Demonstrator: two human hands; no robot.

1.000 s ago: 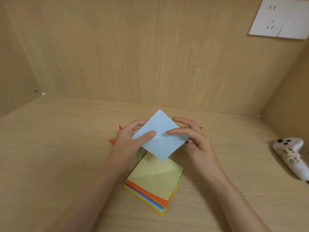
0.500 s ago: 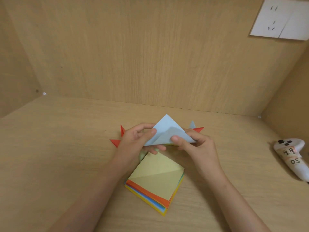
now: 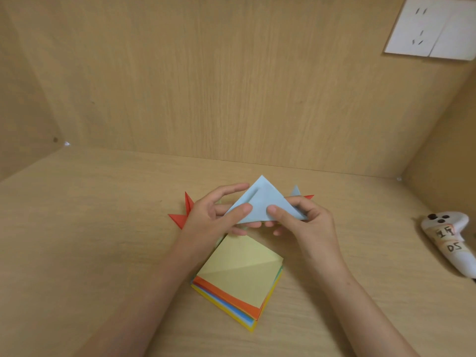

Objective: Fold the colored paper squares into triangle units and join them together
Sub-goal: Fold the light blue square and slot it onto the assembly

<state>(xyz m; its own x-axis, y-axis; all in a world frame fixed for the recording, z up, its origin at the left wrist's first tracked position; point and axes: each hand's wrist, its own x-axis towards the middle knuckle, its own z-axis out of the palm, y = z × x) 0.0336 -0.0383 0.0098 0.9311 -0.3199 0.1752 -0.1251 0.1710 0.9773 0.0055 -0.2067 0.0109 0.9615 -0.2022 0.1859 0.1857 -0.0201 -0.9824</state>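
Change: a second ago the light blue sheet (image 3: 262, 202) was an open diamond held flat. It is now doubled corner to corner into a triangle, with the apex pointing far and the long folded edge near. The two layers do not quite match along the left slope, where a thin offset edge shows.

Judgement: the first diagonal fold of this unit is made but not yet creased hard. The corners probably need truing before pressing.

Hands: the left hand (image 3: 213, 215) pinches the triangle's left part, thumb on top and fingers beneath. The right hand (image 3: 304, 220) pinches the right part the same way. The sheet is held just above the counter (image 3: 90, 228), far of the stack.

Materials: the paper is thin, matte and holds a crisp edge. The stack of paper squares (image 3: 239, 276) lies near the hands, with a pale yellow top sheet bearing a diagonal crease and orange, blue and yellow edges below. Red folded paper (image 3: 180, 217) pokes out in sharp points left and right of the hands, and a pale blue tip (image 3: 295, 190) shows beside the right one. I cannot tell whether these are joined. The counter is wood-grain laminate.
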